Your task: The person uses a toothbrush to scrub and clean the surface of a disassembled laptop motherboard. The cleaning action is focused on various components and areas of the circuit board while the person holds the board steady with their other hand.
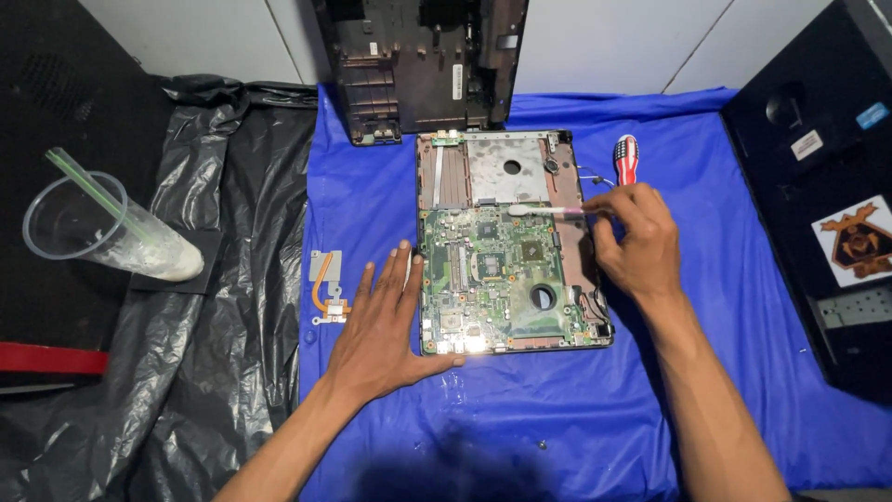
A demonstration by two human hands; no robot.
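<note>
1. Cotton swab (pixel 544 211): thin white stick w/ pinkish handle end, lying level over the upper part of the green motherboard (pixel 492 274), long axis running left-right, tip pointing left.
2. Right hand (pixel 636 240): grip closed, fingers pinching the swab's right end; swab extends left from it. Nearer hand by far.
3. Left hand (pixel 383 321): grip open, palm flat on the blue cloth (pixel 390 177), fingertips touching the laptop base (pixel 509 240) at its left edge.
4. Nearby: copper heatsink pipe (pixel 327 286) left of that hand; red screwdriver (pixel 626 158) just above right hand.
5. Table: cloth-covered; black plastic sheet (pixel 232 242) and clear cup (pixel 102 232) to the left.
</note>
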